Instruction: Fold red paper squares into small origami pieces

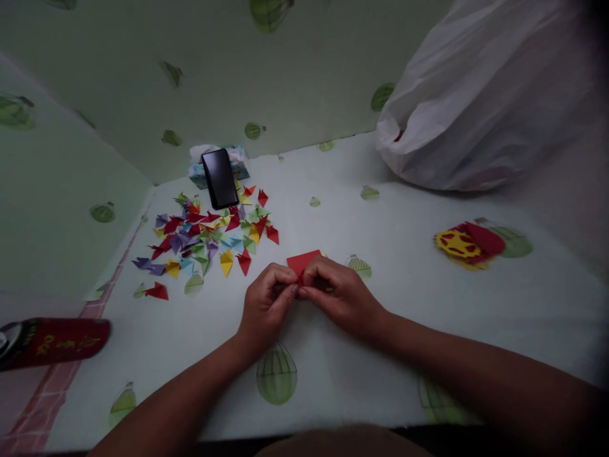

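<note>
My left hand [267, 301] and my right hand [340, 295] meet at the middle of the table, fingertips pinched together. Between them is a small piece of red folded paper [300, 279], mostly covered by the fingers. Just beyond the fingertips lies a flat red paper sheet [303, 259], its near part hidden by my hands. To the left is a spread pile of folded paper cranes [204, 233] in red, yellow, green, purple and blue. One red paper crane [157, 291] rests apart from the pile, toward me.
A black phone [219, 179] leans on a tissue box [242, 162] behind the cranes. A red can [57, 343] is at the left edge. Red and yellow cut-out pieces [459, 244] lie at right, with a large white plastic bag [457, 127] behind them, near the wall.
</note>
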The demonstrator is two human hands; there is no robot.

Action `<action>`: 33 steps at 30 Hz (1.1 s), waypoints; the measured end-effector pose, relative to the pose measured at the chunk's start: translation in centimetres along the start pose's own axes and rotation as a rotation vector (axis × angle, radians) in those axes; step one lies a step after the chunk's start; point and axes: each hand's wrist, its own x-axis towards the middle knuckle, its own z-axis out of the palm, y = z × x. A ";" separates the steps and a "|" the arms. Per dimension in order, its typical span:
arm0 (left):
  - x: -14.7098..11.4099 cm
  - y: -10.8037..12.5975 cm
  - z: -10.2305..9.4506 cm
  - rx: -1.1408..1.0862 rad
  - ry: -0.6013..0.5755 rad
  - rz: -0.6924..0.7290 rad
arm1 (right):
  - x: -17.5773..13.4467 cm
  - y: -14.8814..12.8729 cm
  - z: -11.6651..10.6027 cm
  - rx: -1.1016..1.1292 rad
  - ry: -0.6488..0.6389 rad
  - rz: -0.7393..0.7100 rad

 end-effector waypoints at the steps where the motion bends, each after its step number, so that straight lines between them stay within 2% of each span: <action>1: 0.0 0.0 0.0 0.026 0.005 0.015 | -0.1 0.0 0.0 -0.035 0.004 -0.045; 3: -0.1 0.0 0.0 0.066 0.013 0.041 | -0.2 -0.1 0.1 -0.072 0.000 -0.099; 8: 0.0 0.0 0.0 0.090 0.031 0.054 | 0.0 -0.5 -0.1 0.010 -0.019 -0.050; 12: 0.0 0.0 0.0 0.032 0.059 0.021 | 0.1 -0.3 -0.2 0.014 -0.018 -0.082; 19: -0.2 -0.2 -0.1 0.154 0.013 0.094 | 0.0 0.1 0.1 0.200 -0.029 0.130; 26: -0.3 0.0 0.1 0.199 0.031 0.107 | -0.1 -0.4 0.1 0.083 0.026 0.078; 28: -0.5 -0.1 0.0 0.173 0.063 0.078 | -0.1 -0.6 0.1 0.113 0.070 0.139; 30: -0.5 -0.3 0.0 0.138 0.100 0.051 | 0.0 -0.7 0.1 0.222 0.090 0.272; 33: -0.4 -0.4 -0.1 0.158 0.112 0.078 | 0.2 -0.7 0.2 0.374 0.053 0.440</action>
